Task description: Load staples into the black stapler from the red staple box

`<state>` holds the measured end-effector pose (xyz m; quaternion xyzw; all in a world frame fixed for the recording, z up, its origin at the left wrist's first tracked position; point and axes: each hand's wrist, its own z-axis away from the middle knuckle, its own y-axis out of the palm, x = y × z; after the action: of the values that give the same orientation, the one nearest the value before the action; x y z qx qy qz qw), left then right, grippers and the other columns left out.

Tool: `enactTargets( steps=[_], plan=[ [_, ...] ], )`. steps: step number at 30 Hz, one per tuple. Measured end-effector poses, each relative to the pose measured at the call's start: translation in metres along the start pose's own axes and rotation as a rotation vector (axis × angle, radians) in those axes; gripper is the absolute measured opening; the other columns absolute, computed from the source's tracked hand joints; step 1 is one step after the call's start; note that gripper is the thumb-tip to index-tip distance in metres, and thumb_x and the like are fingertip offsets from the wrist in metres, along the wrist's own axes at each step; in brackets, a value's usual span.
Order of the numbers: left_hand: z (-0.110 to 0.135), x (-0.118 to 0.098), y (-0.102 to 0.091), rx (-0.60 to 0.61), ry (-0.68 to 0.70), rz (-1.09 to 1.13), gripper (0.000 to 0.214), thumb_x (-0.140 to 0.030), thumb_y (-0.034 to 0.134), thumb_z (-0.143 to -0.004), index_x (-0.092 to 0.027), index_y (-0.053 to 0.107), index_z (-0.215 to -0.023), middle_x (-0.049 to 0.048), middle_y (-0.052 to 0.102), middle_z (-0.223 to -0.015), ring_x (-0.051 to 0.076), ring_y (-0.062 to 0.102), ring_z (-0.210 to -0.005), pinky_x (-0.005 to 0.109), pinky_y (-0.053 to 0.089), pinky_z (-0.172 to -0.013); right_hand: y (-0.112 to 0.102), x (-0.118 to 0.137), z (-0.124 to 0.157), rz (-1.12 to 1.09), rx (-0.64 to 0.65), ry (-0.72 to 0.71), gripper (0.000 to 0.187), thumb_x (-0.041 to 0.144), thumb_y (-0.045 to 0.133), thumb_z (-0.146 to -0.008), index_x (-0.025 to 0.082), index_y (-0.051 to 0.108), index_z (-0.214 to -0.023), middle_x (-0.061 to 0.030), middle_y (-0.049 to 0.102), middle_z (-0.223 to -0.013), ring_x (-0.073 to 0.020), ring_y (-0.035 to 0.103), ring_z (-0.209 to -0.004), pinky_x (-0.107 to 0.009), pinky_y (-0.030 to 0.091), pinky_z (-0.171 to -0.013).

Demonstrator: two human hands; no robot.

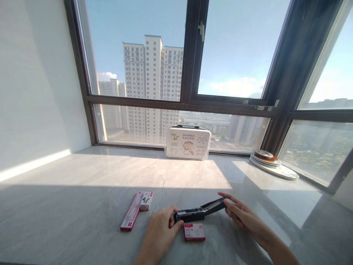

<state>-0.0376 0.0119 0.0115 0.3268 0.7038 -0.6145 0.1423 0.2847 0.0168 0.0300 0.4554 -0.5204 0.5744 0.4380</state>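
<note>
A black stapler (pixel 199 211) lies on the pale marble sill (pixel 91 184), its top arm swung open and pointing right. My left hand (pixel 160 230) is closed round the stapler's left end. Fingers of my right hand (pixel 242 215) are pressed together at the tip of the raised arm. A small red box of staples (pixel 194 232) lies just in front of the stapler. To the left sit a long red packet (pixel 132 216) and a small white and red box (pixel 146 201).
A white cartoon tin case (pixel 188 143) with a handle stands against the window at the back. A stack of round plates (pixel 271 163) rests at the back right. Dark window frames ring the sill; a white wall stands on the left.
</note>
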Motion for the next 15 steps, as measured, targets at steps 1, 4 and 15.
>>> enactTargets(
  steps=[1,4,15],
  plan=[
    [0.000,0.000,-0.001,0.001,0.001,0.000,0.016,-0.032,0.067,-0.090,-0.029,0.069,-0.105,-0.0043,0.065,-0.074,0.019,0.060,-0.076,0.029,0.033,-0.073,0.003,0.009,-0.002,-0.014,0.007,-0.041,0.066,0.074,0.061,-0.082,0.022,0.058,-0.123,0.0073,0.045,-0.066,-0.0051,0.024,-0.045,-0.022,0.012,-0.043],
    [0.001,-0.001,-0.002,0.002,0.007,0.014,0.015,-0.033,0.066,-0.090,-0.030,0.069,-0.104,-0.0044,0.065,-0.075,0.018,0.060,-0.077,0.029,0.032,-0.072,0.028,0.037,-0.012,-0.008,0.060,-0.166,0.058,0.071,0.062,-0.085,0.020,0.062,-0.113,0.0090,0.035,-0.064,-0.0066,0.023,-0.050,-0.023,0.015,-0.047],
    [0.002,0.000,-0.004,0.005,0.002,0.000,0.012,-0.034,0.069,-0.088,-0.031,0.070,-0.100,-0.0048,0.066,-0.076,0.019,0.059,-0.078,0.029,0.030,-0.070,0.104,0.066,-0.032,0.509,0.125,-0.411,0.036,0.054,0.074,-0.082,0.020,0.067,-0.088,0.0096,0.038,-0.058,-0.0090,0.034,-0.056,-0.024,0.026,-0.054]
  ],
)
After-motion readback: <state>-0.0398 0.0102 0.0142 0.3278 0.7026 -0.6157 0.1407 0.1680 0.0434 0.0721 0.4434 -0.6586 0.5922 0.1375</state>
